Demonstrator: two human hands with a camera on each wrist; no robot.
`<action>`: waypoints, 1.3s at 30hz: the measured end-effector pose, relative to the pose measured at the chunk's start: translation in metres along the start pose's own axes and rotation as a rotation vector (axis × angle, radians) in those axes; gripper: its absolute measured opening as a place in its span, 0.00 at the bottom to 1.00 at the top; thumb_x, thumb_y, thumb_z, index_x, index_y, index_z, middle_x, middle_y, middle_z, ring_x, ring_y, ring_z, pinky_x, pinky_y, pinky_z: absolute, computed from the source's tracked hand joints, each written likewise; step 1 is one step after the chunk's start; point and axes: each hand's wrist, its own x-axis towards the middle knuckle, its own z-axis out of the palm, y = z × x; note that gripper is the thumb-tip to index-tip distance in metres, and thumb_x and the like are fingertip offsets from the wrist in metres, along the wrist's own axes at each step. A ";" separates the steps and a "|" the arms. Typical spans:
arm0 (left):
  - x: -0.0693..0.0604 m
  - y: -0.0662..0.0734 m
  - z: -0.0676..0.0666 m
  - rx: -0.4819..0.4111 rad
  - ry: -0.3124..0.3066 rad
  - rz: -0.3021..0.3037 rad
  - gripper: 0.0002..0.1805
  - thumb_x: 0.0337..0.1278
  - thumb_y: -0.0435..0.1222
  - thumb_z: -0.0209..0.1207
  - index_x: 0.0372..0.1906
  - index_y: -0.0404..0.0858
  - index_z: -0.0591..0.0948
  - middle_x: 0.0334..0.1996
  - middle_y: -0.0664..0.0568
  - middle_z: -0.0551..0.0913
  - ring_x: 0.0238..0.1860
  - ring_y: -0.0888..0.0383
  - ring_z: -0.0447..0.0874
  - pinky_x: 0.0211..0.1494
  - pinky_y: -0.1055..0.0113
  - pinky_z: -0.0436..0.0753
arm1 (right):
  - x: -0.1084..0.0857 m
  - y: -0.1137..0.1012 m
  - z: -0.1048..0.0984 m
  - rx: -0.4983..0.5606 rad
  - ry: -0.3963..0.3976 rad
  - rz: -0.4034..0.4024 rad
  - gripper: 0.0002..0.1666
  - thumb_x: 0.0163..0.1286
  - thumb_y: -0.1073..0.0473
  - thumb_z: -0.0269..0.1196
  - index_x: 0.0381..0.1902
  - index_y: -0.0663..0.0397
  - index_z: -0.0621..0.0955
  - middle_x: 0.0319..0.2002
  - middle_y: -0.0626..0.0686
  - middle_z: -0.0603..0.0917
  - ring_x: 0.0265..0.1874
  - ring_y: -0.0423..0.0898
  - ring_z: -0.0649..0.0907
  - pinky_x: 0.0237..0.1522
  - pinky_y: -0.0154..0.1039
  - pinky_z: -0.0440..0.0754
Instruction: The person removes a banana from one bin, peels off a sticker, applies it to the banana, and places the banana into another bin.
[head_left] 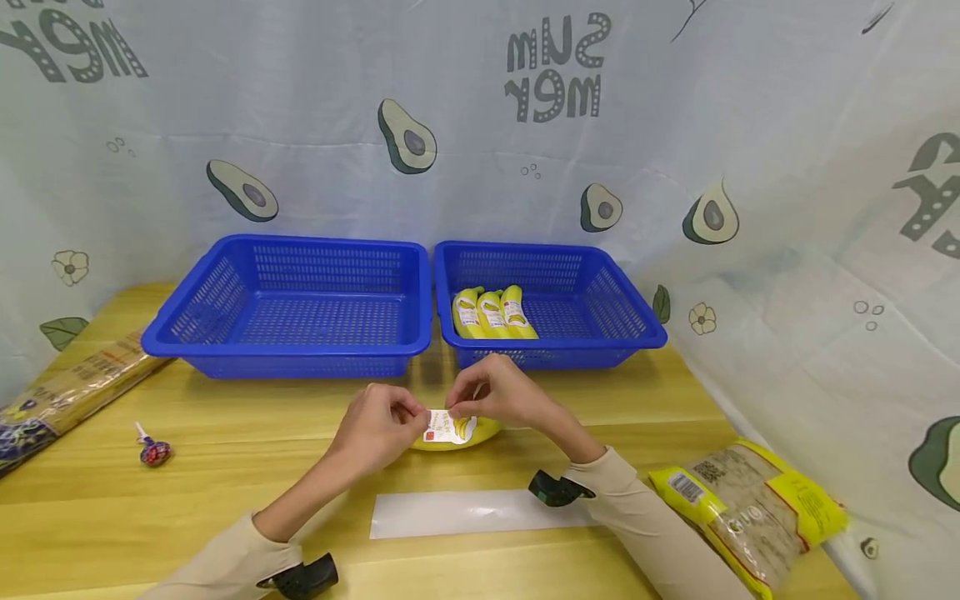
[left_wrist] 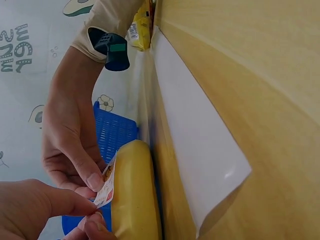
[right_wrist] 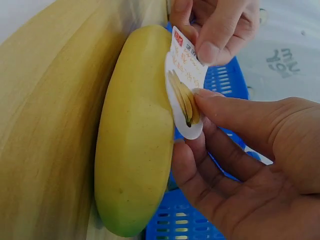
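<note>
A yellow banana (right_wrist: 132, 130) with a greenish tip lies on the table between both hands. Over its top is a white sticker (head_left: 450, 427) printed with bananas and a red mark. My left hand (head_left: 380, 423) pinches one end of the sticker between thumb and finger. The right hand (head_left: 498, 392) pinches its far edge with the thumb, as the right wrist view shows. In that view the sticker (right_wrist: 186, 85) stands up along the banana's side; how much of it touches the peel I cannot tell.
A white backing strip (head_left: 465, 512) lies in front. Behind stand a bare blue basket (head_left: 285, 350) and another blue basket (head_left: 555, 343) holding three labelled bananas (head_left: 491, 314). A lollipop (head_left: 154, 452) and long noodle-like package (head_left: 82, 383) lie left, a yellow bag (head_left: 750, 508) right.
</note>
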 end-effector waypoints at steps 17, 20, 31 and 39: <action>-0.004 -0.005 0.010 0.105 0.067 0.037 0.10 0.57 0.27 0.72 0.27 0.41 0.83 0.20 0.59 0.81 0.22 0.62 0.76 0.25 0.69 0.75 | 0.002 0.001 0.005 -0.112 -0.017 -0.100 0.08 0.63 0.68 0.80 0.40 0.58 0.92 0.40 0.51 0.90 0.41 0.51 0.86 0.38 0.42 0.92; -0.005 -0.006 0.012 0.108 0.084 0.055 0.11 0.56 0.27 0.73 0.29 0.41 0.82 0.20 0.59 0.78 0.22 0.62 0.74 0.25 0.70 0.73 | 0.001 -0.001 0.005 -0.127 -0.050 -0.115 0.10 0.62 0.67 0.80 0.41 0.58 0.93 0.43 0.51 0.90 0.44 0.52 0.87 0.38 0.40 0.92; -0.005 -0.002 0.003 0.136 -0.003 0.074 0.06 0.57 0.30 0.77 0.36 0.45 0.94 0.22 0.59 0.77 0.25 0.61 0.72 0.22 0.71 0.67 | 0.000 -0.002 0.004 -0.112 -0.152 -0.098 0.12 0.66 0.66 0.78 0.47 0.59 0.93 0.47 0.52 0.93 0.47 0.40 0.89 0.38 0.40 0.91; -0.002 -0.002 -0.002 0.075 -0.063 0.084 0.09 0.50 0.26 0.80 0.35 0.41 0.94 0.20 0.58 0.77 0.22 0.62 0.71 0.24 0.73 0.68 | -0.001 -0.002 0.001 -0.144 -0.206 -0.121 0.15 0.66 0.67 0.78 0.50 0.62 0.92 0.48 0.53 0.93 0.47 0.40 0.89 0.41 0.39 0.92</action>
